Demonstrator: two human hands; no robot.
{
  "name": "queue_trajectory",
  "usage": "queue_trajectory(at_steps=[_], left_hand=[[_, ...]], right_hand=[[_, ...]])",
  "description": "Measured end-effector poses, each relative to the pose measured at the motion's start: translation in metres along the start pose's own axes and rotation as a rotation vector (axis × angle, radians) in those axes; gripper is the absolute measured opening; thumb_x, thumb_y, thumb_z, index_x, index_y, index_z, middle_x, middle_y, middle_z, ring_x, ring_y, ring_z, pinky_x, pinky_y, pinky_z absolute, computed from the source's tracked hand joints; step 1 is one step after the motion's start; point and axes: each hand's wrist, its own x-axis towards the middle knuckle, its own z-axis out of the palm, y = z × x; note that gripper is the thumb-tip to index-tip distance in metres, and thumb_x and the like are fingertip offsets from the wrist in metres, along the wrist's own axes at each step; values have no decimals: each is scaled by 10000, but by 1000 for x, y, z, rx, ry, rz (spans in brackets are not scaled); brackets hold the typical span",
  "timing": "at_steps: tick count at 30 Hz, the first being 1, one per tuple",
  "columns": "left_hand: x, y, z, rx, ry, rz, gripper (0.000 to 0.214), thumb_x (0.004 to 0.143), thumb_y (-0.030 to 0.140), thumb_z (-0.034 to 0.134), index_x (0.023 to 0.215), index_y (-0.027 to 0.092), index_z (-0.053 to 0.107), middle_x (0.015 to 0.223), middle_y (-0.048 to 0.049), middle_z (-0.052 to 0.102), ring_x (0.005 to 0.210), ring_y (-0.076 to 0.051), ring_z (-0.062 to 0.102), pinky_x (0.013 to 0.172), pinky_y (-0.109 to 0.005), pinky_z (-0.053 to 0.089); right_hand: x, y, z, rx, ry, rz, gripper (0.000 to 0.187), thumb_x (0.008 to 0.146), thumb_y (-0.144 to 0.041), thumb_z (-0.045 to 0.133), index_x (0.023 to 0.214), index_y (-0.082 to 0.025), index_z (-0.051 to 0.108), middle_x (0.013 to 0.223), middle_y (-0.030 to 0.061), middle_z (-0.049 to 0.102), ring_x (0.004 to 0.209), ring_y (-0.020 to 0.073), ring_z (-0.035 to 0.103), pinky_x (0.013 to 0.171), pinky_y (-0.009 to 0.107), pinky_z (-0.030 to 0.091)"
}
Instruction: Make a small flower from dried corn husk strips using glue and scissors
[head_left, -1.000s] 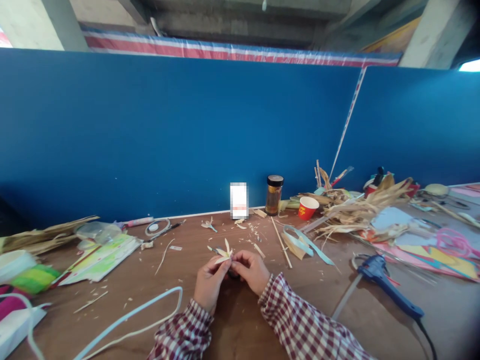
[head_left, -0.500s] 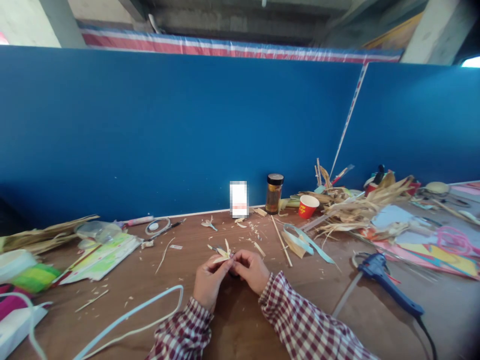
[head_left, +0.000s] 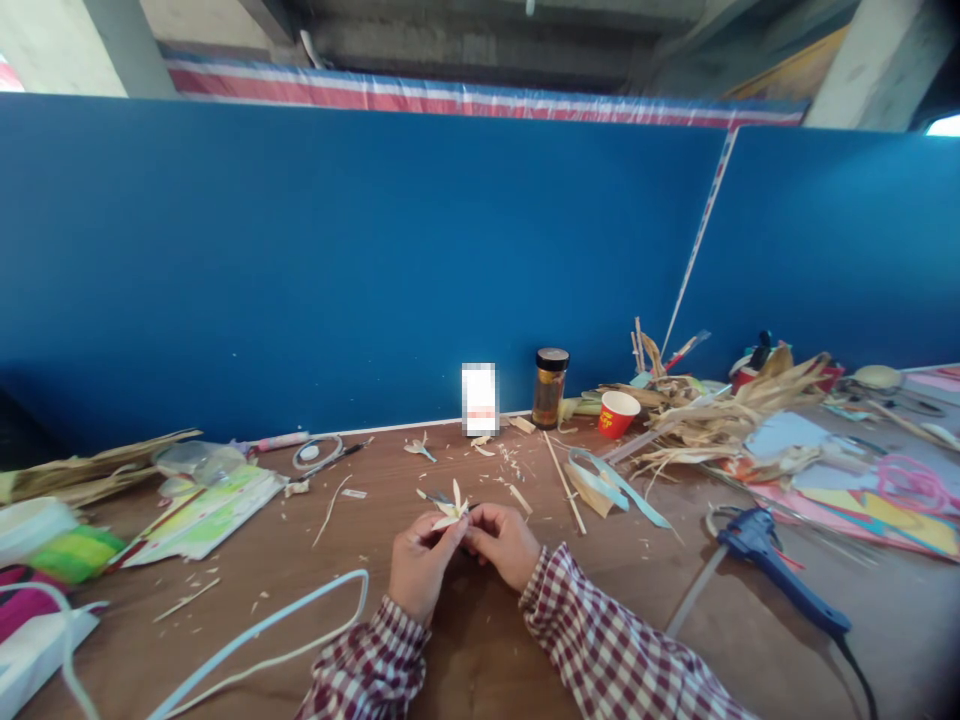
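A small flower (head_left: pixel 453 512) of pale, pointed petals, which look like dried corn husk, is pinched between the thumb and fingers of my left hand (head_left: pixel 421 572). One petal stands upright and others spread to the sides. My right hand (head_left: pixel 508 548) is closed beside it, its thumb and index finger pressed together against the flower's right side. Whatever those fingertips grip is hidden. Just behind the flower, a dark, slim tool (head_left: pixel 430 496) lies on the brown table (head_left: pixel 465 660), partly covered. Both hands are close together above the table.
A blue glue gun (head_left: pixel 784 570) lies to the right. Behind are a red paper cup (head_left: pixel 619 415), a lidded jar (head_left: pixel 550 390) and heaped dry husks (head_left: pixel 750 405). Pale cord (head_left: pixel 300 600) loops at left. Scraps and a thin stick (head_left: pixel 564 482) lie beyond my hands, before a blue partition (head_left: pixel 360 260).
The flower has turned slightly in my left fingers, showing its spread petals more openly. My right fingertips have shifted a little. The whole view has moved very slightly.
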Motion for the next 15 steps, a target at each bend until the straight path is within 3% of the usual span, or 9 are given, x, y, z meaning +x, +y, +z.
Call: queue_trajectory(at_steps=[10,15], left_hand=[[-3,13,1,180,28,124,225,695,325,585,548,155,581,607,-14,552,621,-134,519,617,-230,421],[-2,15,-1,222,68,163,198,699,298,580,559,159,593,616,-16,566,622,-135,522,610,-228,412]], right_hand=[[-3,-6,2,11,-24,5,297,667,-435,603,731,-147,566,533,-40,498,468,73,441,430,190,367],[-5,-14,4,21,-30,-27,215,683,-347,591,789,-161,570,577,-33,511,494,82,448,444,196,370]])
